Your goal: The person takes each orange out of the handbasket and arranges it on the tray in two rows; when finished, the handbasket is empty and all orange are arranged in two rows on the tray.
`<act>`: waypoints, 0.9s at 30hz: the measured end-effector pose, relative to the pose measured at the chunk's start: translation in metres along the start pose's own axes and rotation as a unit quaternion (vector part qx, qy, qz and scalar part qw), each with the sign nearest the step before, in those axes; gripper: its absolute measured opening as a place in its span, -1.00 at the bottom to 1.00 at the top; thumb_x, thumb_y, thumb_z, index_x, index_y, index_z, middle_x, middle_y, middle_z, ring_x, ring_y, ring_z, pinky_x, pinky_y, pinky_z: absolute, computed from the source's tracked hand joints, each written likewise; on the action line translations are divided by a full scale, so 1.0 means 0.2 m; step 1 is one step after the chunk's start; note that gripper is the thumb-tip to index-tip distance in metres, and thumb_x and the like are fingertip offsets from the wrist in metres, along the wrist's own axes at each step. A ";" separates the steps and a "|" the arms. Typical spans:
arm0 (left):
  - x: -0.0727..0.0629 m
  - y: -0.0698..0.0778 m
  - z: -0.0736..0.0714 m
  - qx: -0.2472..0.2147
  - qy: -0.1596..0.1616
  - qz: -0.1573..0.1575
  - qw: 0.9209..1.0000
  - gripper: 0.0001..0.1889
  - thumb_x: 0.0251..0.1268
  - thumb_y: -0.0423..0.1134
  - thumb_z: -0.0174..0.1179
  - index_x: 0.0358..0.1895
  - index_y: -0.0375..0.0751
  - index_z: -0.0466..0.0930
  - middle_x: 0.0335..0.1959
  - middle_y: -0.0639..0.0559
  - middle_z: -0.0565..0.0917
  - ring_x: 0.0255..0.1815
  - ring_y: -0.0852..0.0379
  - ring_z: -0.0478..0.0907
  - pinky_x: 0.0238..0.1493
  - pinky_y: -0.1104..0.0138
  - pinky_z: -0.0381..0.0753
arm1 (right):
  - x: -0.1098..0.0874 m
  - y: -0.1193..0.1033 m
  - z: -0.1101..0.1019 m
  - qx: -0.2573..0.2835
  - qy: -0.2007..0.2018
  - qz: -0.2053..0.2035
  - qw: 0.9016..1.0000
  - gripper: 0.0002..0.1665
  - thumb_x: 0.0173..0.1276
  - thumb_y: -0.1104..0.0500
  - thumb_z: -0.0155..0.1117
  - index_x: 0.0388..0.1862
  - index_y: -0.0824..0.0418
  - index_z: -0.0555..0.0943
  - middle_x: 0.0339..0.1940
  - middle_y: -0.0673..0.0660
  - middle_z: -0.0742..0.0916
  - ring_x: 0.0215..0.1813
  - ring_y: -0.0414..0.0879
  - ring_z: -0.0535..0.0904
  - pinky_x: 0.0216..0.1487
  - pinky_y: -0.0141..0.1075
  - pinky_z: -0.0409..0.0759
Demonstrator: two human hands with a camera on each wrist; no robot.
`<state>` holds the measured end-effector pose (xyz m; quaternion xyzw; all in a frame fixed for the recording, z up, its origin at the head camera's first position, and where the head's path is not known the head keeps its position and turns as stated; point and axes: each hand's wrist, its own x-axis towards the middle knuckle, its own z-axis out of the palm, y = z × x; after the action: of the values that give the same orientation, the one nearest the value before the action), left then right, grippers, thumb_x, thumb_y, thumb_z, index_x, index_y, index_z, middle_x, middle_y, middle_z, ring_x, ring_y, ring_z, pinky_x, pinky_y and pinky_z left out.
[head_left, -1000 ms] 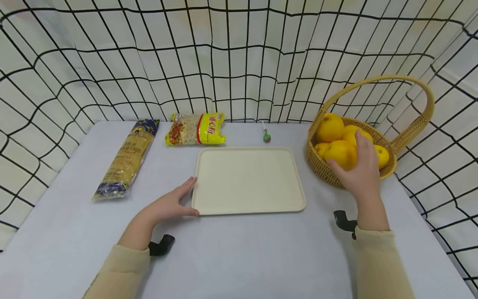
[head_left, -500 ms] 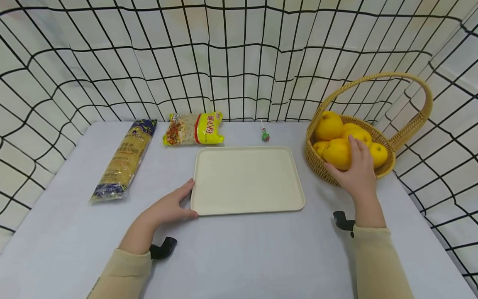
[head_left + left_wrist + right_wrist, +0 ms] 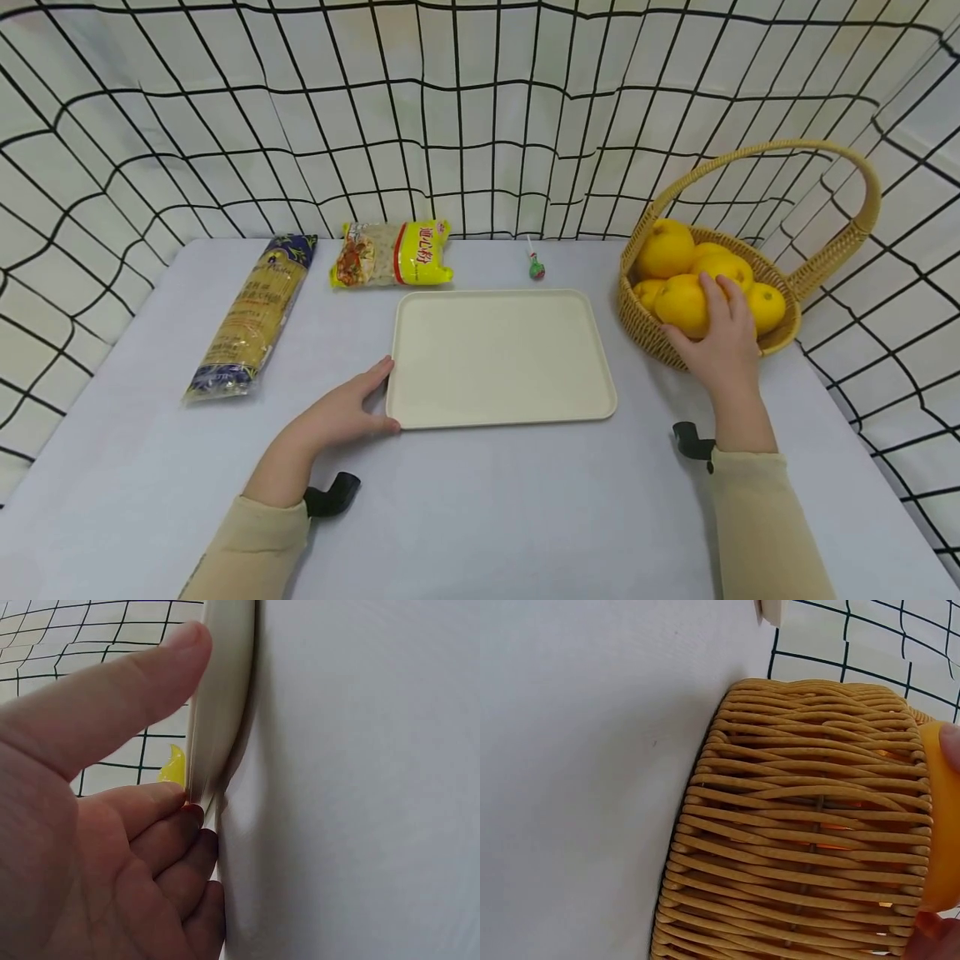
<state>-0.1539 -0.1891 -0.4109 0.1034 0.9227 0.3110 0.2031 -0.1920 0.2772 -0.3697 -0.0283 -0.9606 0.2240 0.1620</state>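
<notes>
My left hand (image 3: 337, 414) touches the left side of a cream rectangular tray (image 3: 502, 358), thumb at the near corner and fingers extended along the edge. In the left wrist view the thumb (image 3: 131, 697) and fingertips meet the tray's rim (image 3: 225, 682). At the right, my right hand (image 3: 722, 350) reaches over the front of a wicker basket (image 3: 649, 332) and grips a yellow lemon (image 3: 680, 305) between thumb and fingers. The right wrist view shows this lemon (image 3: 941, 832) above the woven wall (image 3: 802, 825), with only parts of the hand visible. Several other lemons (image 3: 666, 248) lie in the basket.
A bag of long noodles (image 3: 255, 317) lies at the left. Behind the tray are a yellow noodle packet (image 3: 393, 255) and a small green lollipop (image 3: 536, 267). The basket's tall handle (image 3: 787, 147) arches over the lemons. Black grid netting (image 3: 465, 125) encloses the table's back and sides.
My right hand has come down onto the front lemon, its fingers closing around it. The left hand stays at the tray. The head view shifts slightly.
</notes>
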 end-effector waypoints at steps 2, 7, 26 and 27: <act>0.00 0.00 0.00 -0.002 -0.001 -0.001 1.000 0.01 -0.04 -0.02 0.31 0.43 -0.21 -0.12 0.45 -0.16 -0.03 0.44 -0.21 -0.09 0.38 -0.08 -0.01 | 0.00 0.00 0.00 0.000 0.004 -0.003 1.000 -0.07 0.16 -0.10 0.23 0.44 -0.03 0.03 0.44 0.16 0.10 0.38 0.28 0.04 0.20 0.32 0.15; 0.00 0.00 0.01 -0.002 -0.001 -0.003 1.000 0.01 -0.04 -0.02 0.31 0.43 -0.21 -0.13 0.46 -0.15 -0.03 0.44 -0.21 -0.08 0.38 -0.08 -0.01 | 0.00 -0.02 0.00 0.007 0.024 -0.006 1.000 -0.10 0.14 -0.06 0.27 0.40 0.05 0.10 0.40 0.20 0.16 0.36 0.26 0.09 0.25 0.25 0.16; 0.01 -0.02 0.00 -0.014 -0.003 -0.014 1.000 0.01 -0.05 0.00 0.32 0.43 -0.18 -0.11 0.45 -0.17 0.00 0.44 -0.20 -0.07 0.38 -0.07 -0.01 | 0.04 -0.40 0.14 0.164 -0.010 -0.010 0.986 -0.03 0.01 -0.01 0.40 0.29 0.19 0.07 0.26 0.27 0.35 0.16 0.15 0.33 0.24 0.07 0.31; 0.01 -0.02 0.00 -0.014 -0.003 -0.014 1.000 0.01 -0.05 0.00 0.32 0.43 -0.18 -0.11 0.45 -0.16 0.00 0.44 -0.20 -0.07 0.38 -0.08 -0.01 | 0.05 -0.42 0.15 0.174 -0.014 -0.016 0.985 -0.02 0.00 0.01 0.40 0.29 0.17 0.06 0.26 0.27 0.34 0.17 0.15 0.33 0.24 0.07 0.31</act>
<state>-0.1559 -0.1913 -0.4138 0.0883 0.9191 0.3203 0.2119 -0.2095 0.1906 -0.3566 0.0189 -0.9095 0.3853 0.1551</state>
